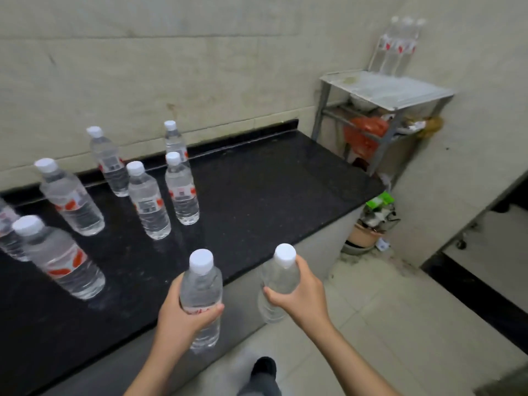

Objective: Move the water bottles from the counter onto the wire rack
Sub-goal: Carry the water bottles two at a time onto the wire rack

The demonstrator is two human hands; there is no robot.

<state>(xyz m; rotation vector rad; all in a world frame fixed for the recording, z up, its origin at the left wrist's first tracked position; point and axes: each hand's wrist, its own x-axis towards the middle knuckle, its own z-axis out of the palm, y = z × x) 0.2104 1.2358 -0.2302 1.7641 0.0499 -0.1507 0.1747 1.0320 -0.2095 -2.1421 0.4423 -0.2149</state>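
Head view: two clear plastic water bottles with white caps are carried off the black stone tabletop (257, 178), one (201, 292) in the left hand (183, 315) grip, one (278, 281) in the right hand (303, 295) grip. Grey metal wire rack (385, 90), beyond the tabletop's far end, holds three bottles (398, 47).

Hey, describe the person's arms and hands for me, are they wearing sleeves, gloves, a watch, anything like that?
Both forearms are bare as far as the view shows: no sleeves in view. The left hand and right hand wear no gloves, and no watch, bracelet or ring is visible on either wrist or the fingers. No markings show.
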